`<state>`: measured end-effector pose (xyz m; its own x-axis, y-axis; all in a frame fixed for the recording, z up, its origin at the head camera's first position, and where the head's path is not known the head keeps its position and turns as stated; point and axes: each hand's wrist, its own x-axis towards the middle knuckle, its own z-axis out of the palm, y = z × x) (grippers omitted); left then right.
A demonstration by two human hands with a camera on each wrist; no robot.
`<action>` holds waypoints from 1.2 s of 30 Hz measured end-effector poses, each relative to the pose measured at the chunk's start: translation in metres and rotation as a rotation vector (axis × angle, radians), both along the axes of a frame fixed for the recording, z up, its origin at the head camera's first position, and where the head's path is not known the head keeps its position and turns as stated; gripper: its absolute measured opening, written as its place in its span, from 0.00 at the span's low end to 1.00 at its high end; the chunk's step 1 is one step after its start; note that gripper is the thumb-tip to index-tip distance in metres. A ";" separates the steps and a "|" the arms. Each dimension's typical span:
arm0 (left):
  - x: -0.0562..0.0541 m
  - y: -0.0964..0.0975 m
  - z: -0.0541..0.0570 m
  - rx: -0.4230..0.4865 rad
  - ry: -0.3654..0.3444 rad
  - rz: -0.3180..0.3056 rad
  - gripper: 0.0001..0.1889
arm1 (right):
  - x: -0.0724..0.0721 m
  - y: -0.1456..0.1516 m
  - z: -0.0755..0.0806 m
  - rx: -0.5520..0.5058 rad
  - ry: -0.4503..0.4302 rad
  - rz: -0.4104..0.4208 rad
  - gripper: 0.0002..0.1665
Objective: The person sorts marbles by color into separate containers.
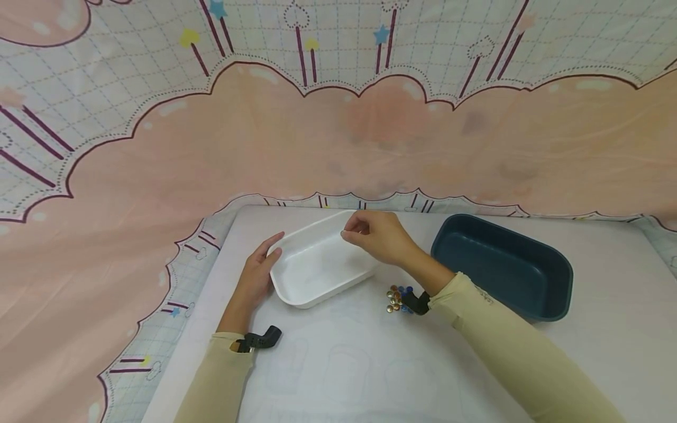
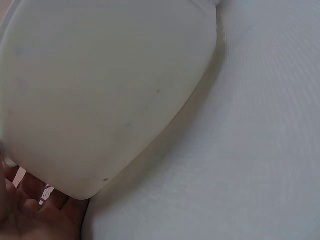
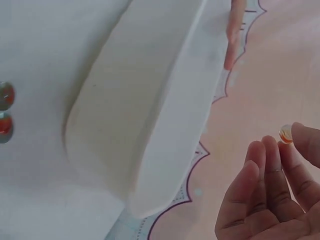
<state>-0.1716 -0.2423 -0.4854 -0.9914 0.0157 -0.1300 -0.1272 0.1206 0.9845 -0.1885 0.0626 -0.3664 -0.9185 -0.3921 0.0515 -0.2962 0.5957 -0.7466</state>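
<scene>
My left hand grips the left end of a white rectangular tray, its thumb over the rim. In the left wrist view, part of that hand shows beneath the tray's outer wall. Above the tray's right end, my right hand pinches a small clear glass marble with an orange swirl between thumb and forefinger. A cluster of gold and blue marbles lies on the table below the right wrist, which partly hides it.
A dark blue rectangular tray stands on the right, partly behind the right forearm. White cloth covers the table. Behind and to the left hangs a peach patterned cloth. Both wrists carry black camera mounts.
</scene>
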 end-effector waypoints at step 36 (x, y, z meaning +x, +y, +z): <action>-0.002 -0.002 -0.001 0.003 -0.024 0.001 0.25 | -0.017 -0.061 -0.024 -0.219 -0.292 0.025 0.09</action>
